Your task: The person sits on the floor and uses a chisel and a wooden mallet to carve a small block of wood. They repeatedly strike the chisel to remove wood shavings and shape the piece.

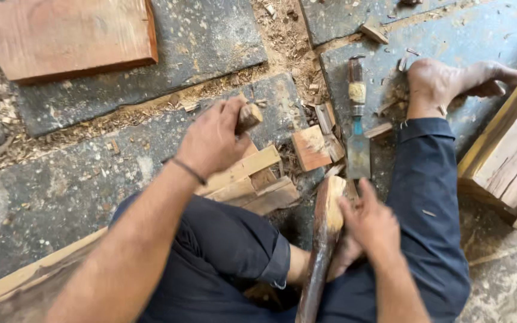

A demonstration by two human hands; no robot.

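Note:
My left hand [210, 140] is closed around a short brown wooden stub [249, 116], held over a pile of pale wood offcuts [252, 179] on the stone floor. Lower right, my right hand [371, 226] grips the pale cut end of a long dark wooden piece [321, 251] that runs down between my legs. A chisel [357, 128] with a wooden handle and a flat steel blade lies on the floor just beyond that end, untouched. My bare foot [450, 84] rests to the right of the chisel.
A reddish board [61, 36] lies at the top left. Stacked planks [510, 149] stand at the right edge. A small square block [310, 148] and wood chips are scattered over the cracked stone slabs [61, 179]. A long plank [25, 278] lies at the lower left.

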